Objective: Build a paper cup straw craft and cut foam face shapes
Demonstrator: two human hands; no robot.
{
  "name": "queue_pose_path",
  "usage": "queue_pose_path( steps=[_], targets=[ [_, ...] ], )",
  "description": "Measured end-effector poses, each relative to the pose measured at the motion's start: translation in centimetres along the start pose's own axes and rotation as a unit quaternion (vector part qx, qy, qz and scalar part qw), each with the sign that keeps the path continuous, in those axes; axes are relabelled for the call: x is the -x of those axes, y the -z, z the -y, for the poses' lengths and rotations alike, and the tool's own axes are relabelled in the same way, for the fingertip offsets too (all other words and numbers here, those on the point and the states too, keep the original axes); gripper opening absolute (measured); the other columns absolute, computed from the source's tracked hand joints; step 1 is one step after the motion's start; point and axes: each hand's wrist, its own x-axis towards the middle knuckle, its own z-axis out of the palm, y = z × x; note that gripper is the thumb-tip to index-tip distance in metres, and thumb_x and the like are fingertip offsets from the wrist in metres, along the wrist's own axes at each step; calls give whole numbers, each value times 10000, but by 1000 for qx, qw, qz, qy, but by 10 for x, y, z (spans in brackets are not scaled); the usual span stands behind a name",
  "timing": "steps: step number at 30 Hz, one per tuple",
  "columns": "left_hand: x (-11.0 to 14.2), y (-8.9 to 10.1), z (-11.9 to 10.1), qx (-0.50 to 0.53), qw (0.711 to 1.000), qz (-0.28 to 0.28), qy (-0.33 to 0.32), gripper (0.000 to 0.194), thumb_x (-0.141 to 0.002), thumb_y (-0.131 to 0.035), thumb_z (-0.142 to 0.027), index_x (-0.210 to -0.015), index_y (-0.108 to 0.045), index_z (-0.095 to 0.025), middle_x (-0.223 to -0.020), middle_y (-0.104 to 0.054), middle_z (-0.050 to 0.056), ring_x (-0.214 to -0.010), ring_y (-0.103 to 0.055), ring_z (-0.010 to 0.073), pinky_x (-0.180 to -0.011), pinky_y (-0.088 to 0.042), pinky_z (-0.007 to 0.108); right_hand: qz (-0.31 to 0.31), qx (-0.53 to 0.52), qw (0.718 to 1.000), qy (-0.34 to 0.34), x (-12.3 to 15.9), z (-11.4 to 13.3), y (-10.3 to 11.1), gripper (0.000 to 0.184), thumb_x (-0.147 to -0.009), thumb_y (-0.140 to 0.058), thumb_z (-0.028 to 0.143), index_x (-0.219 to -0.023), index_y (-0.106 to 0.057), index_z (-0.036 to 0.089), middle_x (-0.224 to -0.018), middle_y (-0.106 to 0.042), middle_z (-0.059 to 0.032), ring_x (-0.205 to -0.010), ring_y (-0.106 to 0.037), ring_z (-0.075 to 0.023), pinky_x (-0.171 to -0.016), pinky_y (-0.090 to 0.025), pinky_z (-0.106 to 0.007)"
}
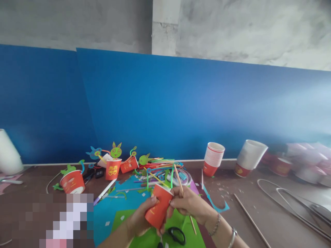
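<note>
A red paper cup is tilted in my left hand, whose thumb lies on its near side and whose fingers wrap underneath. My right hand is closed around a thin wooden stick that slants up past the cup's rim. Its thumb and fingertips press together against the cup's right side; whatever is pinched there is hidden. Green and yellow drinking straws show just behind the rim. Below the cup, black-handled scissors lie on green paper.
Finished-looking cups with paper animal heads stand or lie at the back left. Loose straws are heaped behind the blue paper. Stacked cups and another cup stack stand right. A wooden rod and cables lie rightward.
</note>
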Motion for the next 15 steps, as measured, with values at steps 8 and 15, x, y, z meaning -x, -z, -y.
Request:
queue_pose_path(
  steps=[8,15],
  targets=[
    [0,4,2,2,1000,10,-5,578,-765,-480,-634,-789,-634,-77,-609,-648,83,-472,-605,153,-420,-397,223,6,-6,1000,9,4,4,-3,147,-649,-605,204,-768,-542,146,-622,-711,-37,-337,-249,-13,-354,-116,-192],
    [1,-5,-4,-7,999,29,-22,543,-754,-536,-588,-864,-639,-66,-661,-644,79,-476,-616,155,-397,-434,222,-29,37,999,3,2,5,-6,207,-700,-637,319,-705,-502,163,-609,-705,-38,-325,-231,-10,-352,-110,-198]
  ],
)
